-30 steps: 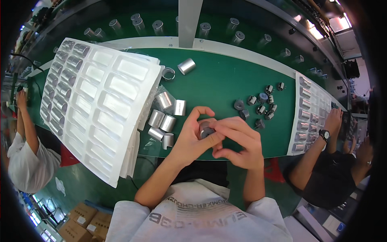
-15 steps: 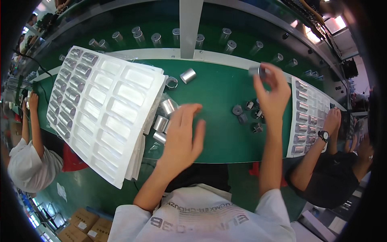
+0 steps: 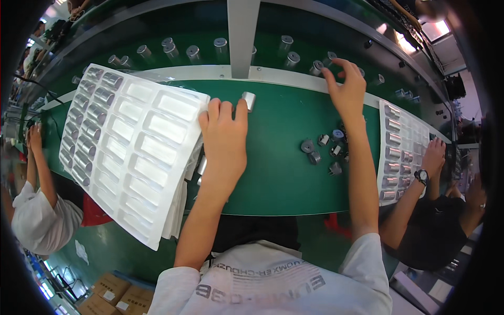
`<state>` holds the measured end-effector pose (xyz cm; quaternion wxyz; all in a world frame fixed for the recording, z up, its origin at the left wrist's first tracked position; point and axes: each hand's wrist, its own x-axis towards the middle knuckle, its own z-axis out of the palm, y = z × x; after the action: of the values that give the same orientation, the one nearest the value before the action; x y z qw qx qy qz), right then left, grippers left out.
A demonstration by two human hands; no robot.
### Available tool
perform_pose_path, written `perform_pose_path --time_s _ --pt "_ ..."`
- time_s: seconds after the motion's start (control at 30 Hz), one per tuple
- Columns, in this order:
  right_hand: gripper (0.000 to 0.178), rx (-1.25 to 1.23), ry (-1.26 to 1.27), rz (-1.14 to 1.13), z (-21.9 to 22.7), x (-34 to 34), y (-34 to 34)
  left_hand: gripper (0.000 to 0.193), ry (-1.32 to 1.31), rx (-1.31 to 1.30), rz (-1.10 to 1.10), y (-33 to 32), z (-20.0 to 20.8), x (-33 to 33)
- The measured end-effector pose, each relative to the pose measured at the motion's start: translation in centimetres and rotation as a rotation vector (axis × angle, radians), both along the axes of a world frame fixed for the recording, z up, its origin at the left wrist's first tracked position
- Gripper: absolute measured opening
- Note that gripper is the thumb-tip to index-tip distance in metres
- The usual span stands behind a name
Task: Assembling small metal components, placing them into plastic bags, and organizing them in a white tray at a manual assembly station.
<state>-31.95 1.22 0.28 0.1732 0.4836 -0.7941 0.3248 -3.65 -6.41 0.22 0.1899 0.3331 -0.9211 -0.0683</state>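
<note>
My right hand (image 3: 349,92) is open at the far side of the table, thumb and fingers apart. Close to its fingertips, a silver metal cylinder (image 3: 317,68) stands on the green surface behind the white rail. My left hand (image 3: 226,136) has its fingers bent down beside the tray stack, with the index finger against another silver cylinder (image 3: 250,102); its thumb is hidden. A large white blister tray (image 3: 160,123) lies at the left on a stack, its left columns filled with cylinders. More cylinders beside it are mostly covered by my left hand and forearm.
Small dark round parts (image 3: 308,147) lie loose left of my right forearm. Several cylinders (image 3: 193,53) stand behind the rail (image 3: 205,72), which a grey post (image 3: 241,39) crosses. At right, a co-worker's hand (image 3: 433,157) touches another part-filled tray (image 3: 389,142). Another person works at left.
My right hand has let go of a cylinder, now standing behind the rail. My left hand has moved forward to the lone cylinder, which has turned slightly.
</note>
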Motion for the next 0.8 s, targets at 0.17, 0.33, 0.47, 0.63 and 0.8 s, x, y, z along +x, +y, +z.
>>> perform_pose_path --time_s 0.17,0.33,0.47,0.63,0.8 --pt "0.031 0.221 -0.154 0.352 2.3 2.2 7.5 0.063 0.021 -0.053 -0.016 -0.4 0.0 0.8" --pt "0.043 0.391 -0.267 0.466 3.2 8.0 9.6 0.064 -0.081 0.11 -0.028 -0.4 0.2 0.7" --pt "0.039 0.423 -0.083 0.446 2.1 8.0 9.9 0.056 0.152 0.15 -0.074 0.5 1.5 1.0" --pt "0.039 0.299 -0.243 0.392 0.8 7.2 10.9 0.037 0.832 0.772 -0.295 3.3 1.3 1.5" --pt "0.033 0.21 -0.414 0.268 1.4 9.0 10.9 0.038 0.99 1.046 -0.252 5.4 -0.1 1.9"
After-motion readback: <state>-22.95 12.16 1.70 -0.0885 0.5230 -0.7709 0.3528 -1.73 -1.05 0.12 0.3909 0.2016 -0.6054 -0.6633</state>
